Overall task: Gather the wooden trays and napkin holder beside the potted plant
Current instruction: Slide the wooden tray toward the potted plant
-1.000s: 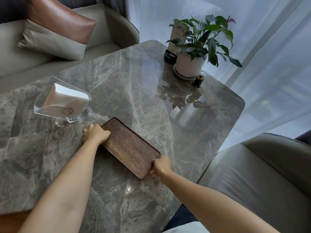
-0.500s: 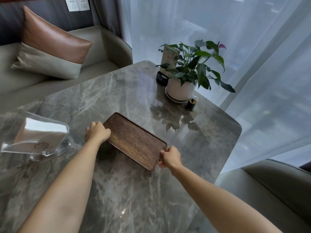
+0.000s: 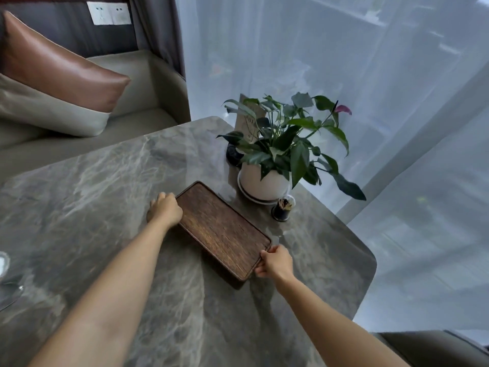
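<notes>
A dark wooden tray (image 3: 222,229) lies at an angle on the grey marble table (image 3: 105,197), its far corner close to the potted plant (image 3: 267,178) in a white pot. My left hand (image 3: 165,211) grips the tray's far left end. My right hand (image 3: 275,262) grips its near right corner. Whether the tray touches the table or hangs just above it I cannot tell. Only the clear base of the napkin holder (image 3: 6,284) shows at the left edge.
A small dark toothpick jar (image 3: 282,209) stands in front of the pot, a card sign (image 3: 250,123) on a black base behind it. A sofa with a brown and grey cushion (image 3: 53,75) lies beyond the table. A sheer curtain hangs right.
Both hands have carried the tray away from me and to the right, toward the potted plant. The napkin holder has slid to the left edge of the view.
</notes>
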Demonstrator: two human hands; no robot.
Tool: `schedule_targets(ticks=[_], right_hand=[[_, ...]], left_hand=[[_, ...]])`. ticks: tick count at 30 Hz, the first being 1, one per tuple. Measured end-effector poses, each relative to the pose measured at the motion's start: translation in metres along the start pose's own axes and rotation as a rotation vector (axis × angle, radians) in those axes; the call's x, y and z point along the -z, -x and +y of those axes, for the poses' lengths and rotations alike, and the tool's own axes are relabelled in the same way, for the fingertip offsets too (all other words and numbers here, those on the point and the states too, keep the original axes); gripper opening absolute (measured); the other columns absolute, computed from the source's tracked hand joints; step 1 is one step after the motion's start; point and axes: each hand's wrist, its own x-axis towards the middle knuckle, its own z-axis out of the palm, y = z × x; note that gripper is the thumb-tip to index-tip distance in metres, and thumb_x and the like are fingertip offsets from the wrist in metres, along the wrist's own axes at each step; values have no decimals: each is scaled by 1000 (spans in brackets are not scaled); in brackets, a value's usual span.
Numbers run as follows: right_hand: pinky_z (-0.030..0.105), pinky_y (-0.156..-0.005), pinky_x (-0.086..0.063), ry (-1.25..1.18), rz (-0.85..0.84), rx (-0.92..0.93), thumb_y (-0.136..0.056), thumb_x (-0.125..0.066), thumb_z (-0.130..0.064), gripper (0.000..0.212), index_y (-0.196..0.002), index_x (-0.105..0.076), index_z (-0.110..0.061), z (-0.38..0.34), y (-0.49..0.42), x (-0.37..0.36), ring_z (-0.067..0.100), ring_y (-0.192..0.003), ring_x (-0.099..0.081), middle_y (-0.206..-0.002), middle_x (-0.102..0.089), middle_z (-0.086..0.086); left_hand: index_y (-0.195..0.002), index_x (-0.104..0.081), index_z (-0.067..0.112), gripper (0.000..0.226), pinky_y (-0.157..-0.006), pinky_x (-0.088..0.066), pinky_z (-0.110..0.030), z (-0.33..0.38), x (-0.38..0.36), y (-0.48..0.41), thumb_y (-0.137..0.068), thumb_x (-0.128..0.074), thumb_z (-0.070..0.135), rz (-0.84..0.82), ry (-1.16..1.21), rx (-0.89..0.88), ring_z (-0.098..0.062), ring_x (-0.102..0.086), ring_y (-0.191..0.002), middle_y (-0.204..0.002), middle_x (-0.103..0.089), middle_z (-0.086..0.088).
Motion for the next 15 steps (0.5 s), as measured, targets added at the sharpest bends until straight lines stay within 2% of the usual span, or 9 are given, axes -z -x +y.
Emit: schedule_targets(ticks=[5,11,15], right_hand=[[24,-38,-52,24,-7,-15,-96,-43,-8,24,-72,-40,-11,-7,-34,9,14,-39,-56,-56,-57,11],[23,-30,-48,49,-10,-36,-93,-44,-4,21,-72,-41,-6,-13,-62,13,12,-27,-53,-49,-55,12],[21,-28,-45,36,-23,-57,-94,-42,-5,18,-78,-37,-9,-13,-71,14,8,-25,-52,-58,-55,13]], left_hand=[[-138,-41,4,46,-111,-31,-43,26,-11,-25,-92,-36,3,-21,-7,9,-37,-30,-134,-145,-34,-15],[-137,-42,5,45,-110,-32,-43,44,-20,-45,-93,-36,5,-30,-27,12,-38,-33,-133,-145,-36,-16],[-138,-42,6,45,-110,-34,-44,50,-24,-52,-93,-38,7,-36,-28,6,-36,-34,-133,-145,-36,-14]])
